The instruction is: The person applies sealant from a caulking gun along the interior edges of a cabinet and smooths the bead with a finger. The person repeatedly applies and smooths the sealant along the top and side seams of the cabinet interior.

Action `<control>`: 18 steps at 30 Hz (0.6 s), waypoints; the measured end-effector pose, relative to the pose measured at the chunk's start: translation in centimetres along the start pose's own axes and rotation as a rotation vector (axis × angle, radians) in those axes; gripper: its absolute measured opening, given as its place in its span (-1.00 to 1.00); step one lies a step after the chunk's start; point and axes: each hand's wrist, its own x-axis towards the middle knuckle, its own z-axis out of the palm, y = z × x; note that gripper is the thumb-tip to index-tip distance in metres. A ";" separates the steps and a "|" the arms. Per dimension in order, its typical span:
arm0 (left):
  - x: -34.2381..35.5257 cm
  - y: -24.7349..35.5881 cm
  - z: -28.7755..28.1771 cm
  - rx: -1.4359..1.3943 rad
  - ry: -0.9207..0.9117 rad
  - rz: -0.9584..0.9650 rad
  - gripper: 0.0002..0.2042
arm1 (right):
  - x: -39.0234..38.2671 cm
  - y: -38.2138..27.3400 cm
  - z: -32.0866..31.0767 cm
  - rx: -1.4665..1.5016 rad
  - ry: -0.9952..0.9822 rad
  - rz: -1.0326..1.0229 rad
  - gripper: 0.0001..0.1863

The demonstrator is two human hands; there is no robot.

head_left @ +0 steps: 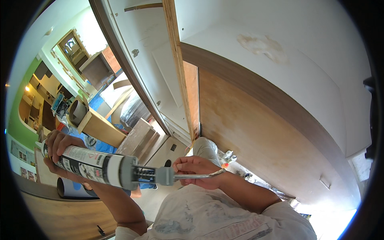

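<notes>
My left hand (62,150) is wrapped around the front part of a caulking gun (130,173), gripping the white and black sealant cartridge (86,162) loaded in it. The pale nozzle points toward the far left, and the gun lies nearly level across my chest. Its metal plunger rod (196,175) extends rightward, with a bent end that carries pale residue. Behind that rod is my right hand (196,166), fingers curled and pressed together. What they hold, if anything, is hidden.
A brown-edged wooden panel (256,120) fills the right side beneath a white surface (280,24). An upright white panel (138,52) stands ahead. Cardboard boxes (102,128) and wrapped items crowd the left room. Small bottles (228,157) stand near the panel's foot.
</notes>
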 end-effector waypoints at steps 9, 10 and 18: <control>0.0 1.2 -0.5 0.089 0.003 0.039 -0.66 | -1.7 -0.6 1.4 -0.419 0.100 -0.185 -0.74; 0.0 1.2 -0.5 0.093 -0.003 0.039 -0.66 | -1.9 -0.4 1.8 -0.439 0.106 -0.229 -0.72; -1.3 0.6 0.9 0.211 -0.054 0.030 -0.73 | -2.9 1.5 2.7 -0.765 0.262 -0.597 -0.65</control>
